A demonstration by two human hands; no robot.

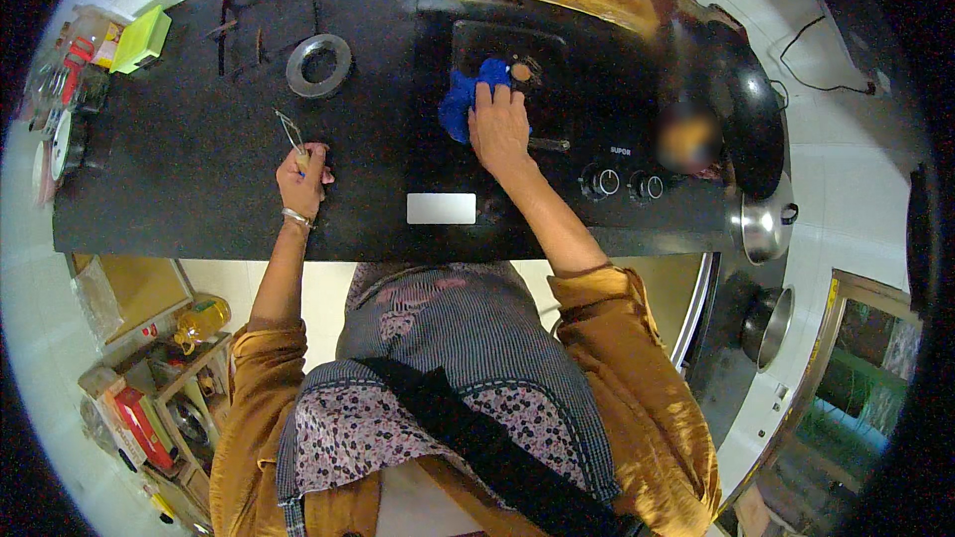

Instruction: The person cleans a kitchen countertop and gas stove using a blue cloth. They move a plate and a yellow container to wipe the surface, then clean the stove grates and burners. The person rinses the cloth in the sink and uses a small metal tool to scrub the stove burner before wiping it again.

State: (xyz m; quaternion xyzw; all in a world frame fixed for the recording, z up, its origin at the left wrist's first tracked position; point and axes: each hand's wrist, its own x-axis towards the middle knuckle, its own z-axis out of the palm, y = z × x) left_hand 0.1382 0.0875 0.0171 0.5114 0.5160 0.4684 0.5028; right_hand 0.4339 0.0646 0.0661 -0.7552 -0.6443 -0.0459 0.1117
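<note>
My right hand (500, 129) presses a crumpled blue cloth (459, 104) onto the left burner area of the black gas hob (587, 89). The fingers lie over the cloth, just beside the small round burner core (521, 71). Over the counter to the left, my left hand (303, 179) is closed round the pale handle of a small tool (289, 129). The tool's thin metal frame points away from me; its exact kind is unclear. Beyond that hand, a grey metal burner ring (319, 66) lies on the counter, with a black pan support (267, 22) behind it.
Two control knobs (622, 183) sit at the hob's front right. A dark wok (751, 104) and a steel lid (766, 219) stand at the right. A white rectangular plate (441, 209) lies near the front edge. Jars and a green box (140, 41) crowd the far left.
</note>
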